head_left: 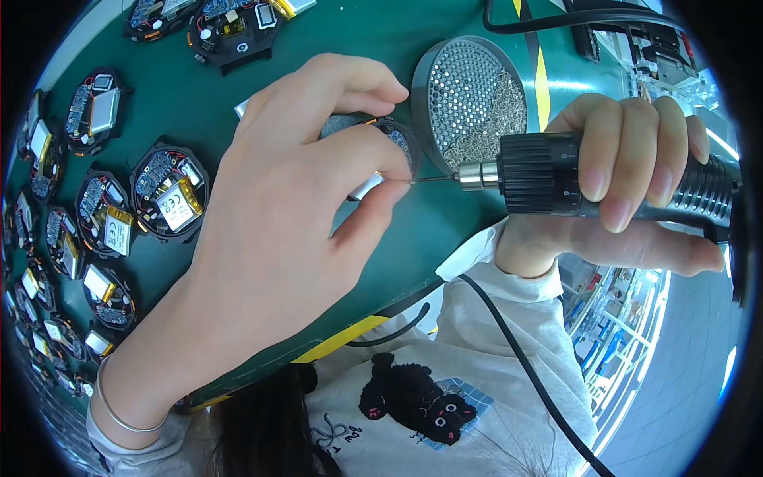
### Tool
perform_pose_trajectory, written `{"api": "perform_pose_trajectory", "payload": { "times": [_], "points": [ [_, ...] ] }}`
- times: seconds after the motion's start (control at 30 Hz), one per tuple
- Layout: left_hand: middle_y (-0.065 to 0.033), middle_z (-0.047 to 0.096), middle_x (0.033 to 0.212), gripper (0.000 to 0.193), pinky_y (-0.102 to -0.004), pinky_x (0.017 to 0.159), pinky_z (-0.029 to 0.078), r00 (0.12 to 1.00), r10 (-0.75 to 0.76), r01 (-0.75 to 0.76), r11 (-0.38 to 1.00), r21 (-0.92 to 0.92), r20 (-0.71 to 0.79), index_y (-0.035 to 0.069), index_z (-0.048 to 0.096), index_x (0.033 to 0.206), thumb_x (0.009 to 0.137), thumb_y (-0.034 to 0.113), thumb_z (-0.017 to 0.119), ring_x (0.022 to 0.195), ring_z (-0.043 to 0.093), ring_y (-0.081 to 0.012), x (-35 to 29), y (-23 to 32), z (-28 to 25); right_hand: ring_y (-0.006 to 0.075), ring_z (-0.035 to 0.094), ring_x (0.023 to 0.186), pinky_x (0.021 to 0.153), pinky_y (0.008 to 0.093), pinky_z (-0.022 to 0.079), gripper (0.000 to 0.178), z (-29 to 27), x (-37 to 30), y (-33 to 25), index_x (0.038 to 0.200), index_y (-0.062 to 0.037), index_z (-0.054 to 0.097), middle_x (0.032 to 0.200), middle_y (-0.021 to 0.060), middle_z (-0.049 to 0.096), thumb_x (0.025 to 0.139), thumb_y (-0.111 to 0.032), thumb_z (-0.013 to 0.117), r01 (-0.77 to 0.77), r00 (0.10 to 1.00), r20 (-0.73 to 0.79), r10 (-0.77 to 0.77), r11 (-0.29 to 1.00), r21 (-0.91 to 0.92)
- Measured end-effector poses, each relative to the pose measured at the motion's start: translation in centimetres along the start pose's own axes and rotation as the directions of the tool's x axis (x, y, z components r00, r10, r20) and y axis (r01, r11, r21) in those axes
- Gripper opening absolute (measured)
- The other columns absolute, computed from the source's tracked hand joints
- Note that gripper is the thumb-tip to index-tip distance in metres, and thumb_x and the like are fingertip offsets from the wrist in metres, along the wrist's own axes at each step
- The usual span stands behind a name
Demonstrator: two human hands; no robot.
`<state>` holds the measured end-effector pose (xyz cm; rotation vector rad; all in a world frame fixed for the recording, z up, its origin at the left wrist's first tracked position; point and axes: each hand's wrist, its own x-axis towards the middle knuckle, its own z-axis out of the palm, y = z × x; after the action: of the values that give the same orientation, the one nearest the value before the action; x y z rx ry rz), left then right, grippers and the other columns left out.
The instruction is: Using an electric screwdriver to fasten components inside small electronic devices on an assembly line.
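Observation:
My right hand (640, 159) is wrapped round a black electric screwdriver (540, 175), which lies level and points left. Its thin bit (433, 180) reaches the fingertips of my left hand (278, 183). There the thumb and index finger pinch together at the bit's tip; whatever is between them is too small to make out. Beneath those fingers sits a round watch-like circuit assembly (400, 137), mostly hidden by the hand. Just beyond the bit, a round grey dish (420, 99) holds many tiny screws (497, 123), heaped toward its right side.
Several similar round assemblies (168, 191) with circuit boards and silver battery packs cover the left of the green mat (318, 36). More lie at the far edge. A black cable (520, 350) hangs across my lap. Black equipment (660, 48) stands far right, beyond yellow-black tape (542, 87).

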<state>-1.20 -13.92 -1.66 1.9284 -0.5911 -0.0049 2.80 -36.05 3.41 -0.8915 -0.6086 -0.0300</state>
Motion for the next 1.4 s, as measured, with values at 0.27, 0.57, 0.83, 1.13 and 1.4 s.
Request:
{"api": "perform_pose_trajectory", "payload": {
  "times": [0.27,0.57,0.83,1.13,1.4],
  "points": [
    [-0.0114,0.058,0.119,0.012,-0.0355,0.093,0.043,0.999,0.007,-0.008,1.000,0.024,0.035,0.003,0.065,0.081,0.072,-0.004,0.067,0.109,0.057,-0.0274,0.0,0.5,-0.6,0.0132,0.059,0.054,0.048,0.0277,0.047,0.063,0.3,-0.1,0.4,0.099,-0.0036,0.049,0.073,0.0023,0.054,0.078,-0.060,0.069,0.017,1.000,-0.008,-0.017,1.000,0.015],
    [-0.0099,0.059,0.119,0.007,-0.0392,0.099,0.032,0.994,0.055,-0.067,0.989,0.132,0.089,0.005,0.065,0.079,0.073,0.003,0.067,0.110,0.052,-0.0283,0.1,0.5,-1.0,0.0127,0.058,0.054,0.048,0.0268,0.048,0.059,0.3,-0.1,0.3,0.096,-0.0059,0.047,0.073,0.0019,0.053,0.078,-0.058,0.069,-0.001,1.000,-0.016,0.002,0.999,0.054],
    [-0.0112,0.054,0.120,0.030,-0.0383,0.091,0.042,0.998,0.039,-0.045,0.991,0.130,0.048,0.004,0.060,0.088,0.064,0.005,0.078,0.106,0.056,-0.0284,0.2,0.5,-0.3,0.0144,0.059,0.060,0.054,0.0296,0.050,0.074,-0.3,0.1,0.3,0.109,-0.0015,0.049,0.083,0.0046,0.054,0.079,-0.068,0.064,-0.007,0.978,0.207,0.030,0.994,-0.110],
    [-0.0143,0.050,0.117,0.042,-0.0367,0.080,0.049,1.000,0.004,-0.002,0.994,0.110,-0.014,0.002,0.054,0.087,0.056,-0.002,0.081,0.094,0.063,-0.0281,0.0,0.6,0.3,0.0173,0.057,0.065,0.055,0.0333,0.049,0.093,-0.3,1.0,-0.5,0.129,-0.0017,0.045,0.094,0.0084,0.052,0.075,-0.075,0.061,0.012,0.862,0.476,0.176,0.931,-0.365],
    [-0.0149,0.050,0.119,0.037,-0.0353,0.079,0.051,0.998,0.059,-0.056,0.990,0.129,-0.020,0.001,0.057,0.086,0.057,-0.002,0.081,0.097,0.063,-0.0279,-0.5,0.0,0.5,0.0181,0.056,0.065,0.054,0.0344,0.048,0.096,0.5,0.6,0.8,0.132,-0.0040,0.042,0.095,0.0094,0.053,0.074,-0.078,0.059,0.023,0.851,0.500,0.161,0.940,-0.342]
  ]
}}
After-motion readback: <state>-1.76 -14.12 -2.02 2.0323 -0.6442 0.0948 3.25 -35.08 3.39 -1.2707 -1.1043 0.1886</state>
